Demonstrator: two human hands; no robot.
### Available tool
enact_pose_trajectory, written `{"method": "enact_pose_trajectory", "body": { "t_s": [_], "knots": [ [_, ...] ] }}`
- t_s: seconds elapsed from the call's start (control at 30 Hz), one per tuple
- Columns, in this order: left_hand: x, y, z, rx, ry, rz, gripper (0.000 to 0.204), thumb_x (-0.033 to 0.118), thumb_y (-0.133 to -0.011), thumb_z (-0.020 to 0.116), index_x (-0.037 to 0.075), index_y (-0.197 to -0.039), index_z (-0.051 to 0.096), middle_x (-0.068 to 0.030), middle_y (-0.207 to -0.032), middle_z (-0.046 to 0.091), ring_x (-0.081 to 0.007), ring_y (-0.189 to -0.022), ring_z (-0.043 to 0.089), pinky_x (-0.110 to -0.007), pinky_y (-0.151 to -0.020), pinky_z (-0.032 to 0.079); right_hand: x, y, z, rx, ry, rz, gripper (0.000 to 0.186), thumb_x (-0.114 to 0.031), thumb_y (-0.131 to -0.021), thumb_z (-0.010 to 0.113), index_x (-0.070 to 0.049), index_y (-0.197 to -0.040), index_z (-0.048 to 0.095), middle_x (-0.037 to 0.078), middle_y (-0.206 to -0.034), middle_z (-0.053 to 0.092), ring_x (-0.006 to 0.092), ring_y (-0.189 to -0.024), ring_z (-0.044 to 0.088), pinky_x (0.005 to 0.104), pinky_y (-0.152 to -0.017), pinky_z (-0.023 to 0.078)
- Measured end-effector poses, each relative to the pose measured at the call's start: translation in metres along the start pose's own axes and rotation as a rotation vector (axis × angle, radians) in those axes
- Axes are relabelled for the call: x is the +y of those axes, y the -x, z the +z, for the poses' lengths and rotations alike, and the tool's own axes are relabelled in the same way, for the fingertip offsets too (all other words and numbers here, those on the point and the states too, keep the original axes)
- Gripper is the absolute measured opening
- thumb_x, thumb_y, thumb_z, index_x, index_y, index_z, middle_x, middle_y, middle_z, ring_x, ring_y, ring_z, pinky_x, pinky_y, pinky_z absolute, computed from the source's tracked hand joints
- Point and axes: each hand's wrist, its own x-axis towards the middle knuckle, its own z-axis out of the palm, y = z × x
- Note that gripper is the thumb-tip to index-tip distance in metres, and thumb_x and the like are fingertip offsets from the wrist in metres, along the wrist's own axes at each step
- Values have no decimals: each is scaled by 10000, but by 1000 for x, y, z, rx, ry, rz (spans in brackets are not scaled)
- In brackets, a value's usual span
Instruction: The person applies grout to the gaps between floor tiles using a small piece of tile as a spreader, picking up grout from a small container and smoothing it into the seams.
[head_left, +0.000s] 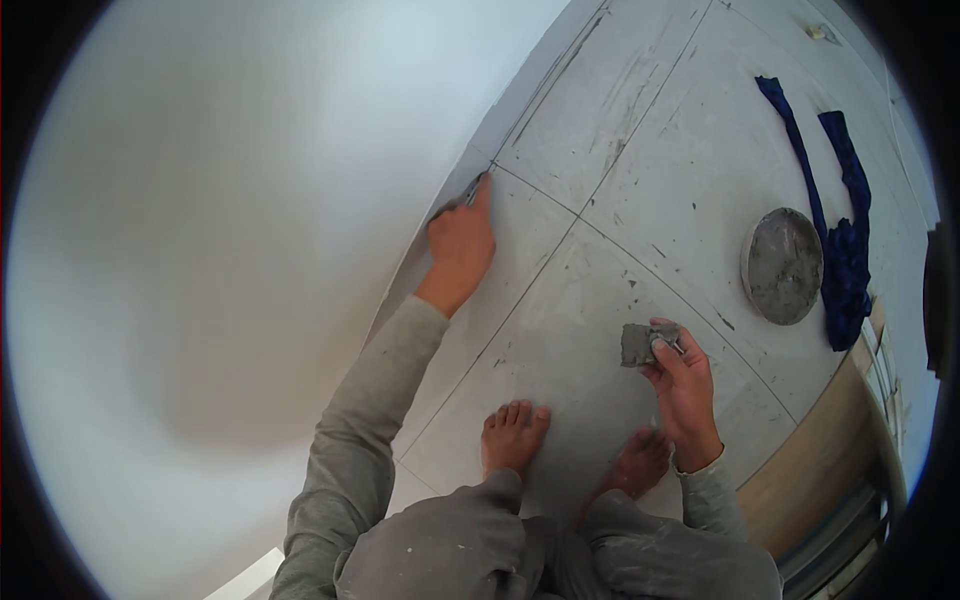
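My left hand (461,245) is at the foot of the white wall, its index finger stretched along the joint with the floor. It grips a slim dark tool (474,190), mostly hidden by the fingers, whose kind I cannot make out. In front of my right foot, my right hand (684,385) is raised and closed on a small scraper (637,345), its flat blade coated with grey paste. A round shallow tub (785,267) of grey paste stands on the tiles to the right.
Pale floor tiles (520,345) have dark joints and grey smears. Dark blue cloth (847,270) lies beside the tub. A wood-coloured board (812,470) and long strips lie at the lower right. The white wall (250,220) borders the left. My bare feet are on the tiles.
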Motion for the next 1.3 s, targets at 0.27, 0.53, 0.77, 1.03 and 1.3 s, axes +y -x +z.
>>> {"method": "enact_pose_trajectory", "body": {
  "t_s": [0.27, 0.53, 0.77, 1.03, 1.3],
  "knots": [
    [-50, 108, 7, -168, -155, -94, 955, 55, -776, 656, 257, -1633, 285, -152, -701, 708, -323, -610, 710, -467, -611, 585, 2, 1, -5, -17, 4, -8, 305, -100, -1008, 613, -26, -1303, 618, 50, -1098, 709, 128, -977, 665, 298, -842, 532],
    [-53, 144, 4, -203, 1, -127, 852, 82, -783, 660, 119, -1578, 358, -181, -902, 680, -347, -752, 690, -459, -626, 567, 3, 6, -12, -17, 18, 2, 309, -125, -1003, 635, -23, -1295, 624, 44, -1090, 707, 111, -973, 653, 292, -844, 527],
    [9, 13, -13, 227, -346, 371, 707, 136, -859, 650, 13, -1522, 439, -115, -1133, 608, -260, -993, 604, -362, -663, 507, 5, -3, -13, -29, 12, 14, 319, -135, -1006, 638, -24, -1305, 620, 40, -1088, 707, 98, -958, 650, 277, -836, 527],
    [19, -27, -13, -82, -644, 219, 778, 161, -914, 641, 14, -1603, 312, 1, -790, 673, -120, -636, 624, -294, -519, 445, 4, -8, -15, -47, 2, 30, 317, -127, -1003, 640, -19, -1301, 623, 42, -1090, 714, 97, -958, 653, 276, -837, 527],
    [19, -37, -21, -189, -734, 190, 878, 161, -895, 664, 6, -1628, 208, 34, -612, 655, -106, -502, 596, -283, -433, 393, 5, -16, -11, -64, -3, 54, 303, -113, -1004, 634, -29, -1295, 631, 37, -1074, 720, 90, -953, 656, 267, -829, 526]
  ]
}}
